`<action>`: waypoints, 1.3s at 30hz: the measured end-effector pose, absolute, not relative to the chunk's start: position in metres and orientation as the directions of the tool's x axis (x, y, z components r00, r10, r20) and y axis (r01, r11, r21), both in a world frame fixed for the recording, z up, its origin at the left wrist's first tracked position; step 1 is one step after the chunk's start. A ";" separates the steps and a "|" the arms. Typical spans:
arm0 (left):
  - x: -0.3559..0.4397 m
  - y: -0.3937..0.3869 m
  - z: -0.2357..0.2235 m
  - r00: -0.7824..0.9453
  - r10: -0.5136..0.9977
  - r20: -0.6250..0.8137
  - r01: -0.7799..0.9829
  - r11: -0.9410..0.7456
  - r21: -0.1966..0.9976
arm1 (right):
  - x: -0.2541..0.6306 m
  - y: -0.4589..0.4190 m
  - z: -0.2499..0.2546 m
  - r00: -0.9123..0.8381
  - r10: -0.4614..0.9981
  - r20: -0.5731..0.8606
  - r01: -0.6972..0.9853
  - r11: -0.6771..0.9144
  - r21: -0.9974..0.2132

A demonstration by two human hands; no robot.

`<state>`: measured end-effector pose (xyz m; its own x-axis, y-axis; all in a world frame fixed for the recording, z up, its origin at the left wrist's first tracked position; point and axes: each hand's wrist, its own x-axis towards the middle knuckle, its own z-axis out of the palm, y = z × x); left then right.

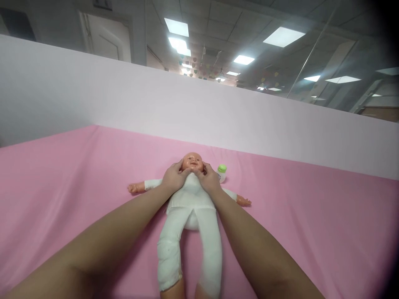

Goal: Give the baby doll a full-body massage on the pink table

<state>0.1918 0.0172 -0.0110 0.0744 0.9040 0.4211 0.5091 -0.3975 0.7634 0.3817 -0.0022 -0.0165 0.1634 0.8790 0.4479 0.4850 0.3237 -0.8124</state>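
Note:
A baby doll (193, 195) with a white cloth body lies on its back on the pink sheet (124, 153), its head toward the wall and its legs toward me. My left hand (175, 176) cups one side of the doll's head, the thumb near its chin. On the opposite side my right hand (209, 177) holds the head the same way, its thumb also by the chin. Fingers of both hands are partly hidden behind the head. The doll's arms stretch out sideways beneath my wrists.
Just right of my right hand stands a small clear bottle (222, 173) with a green cap. A low white wall (199, 108) runs behind the pink surface. Beyond it are glass panels, ceiling lights and a white door (106, 39).

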 end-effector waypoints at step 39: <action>0.184 0.031 -0.010 0.091 0.931 0.354 0.429 -0.357 0.830 | 0.394 -0.002 -0.009 0.059 0.959 0.279 0.142 0.268 -0.953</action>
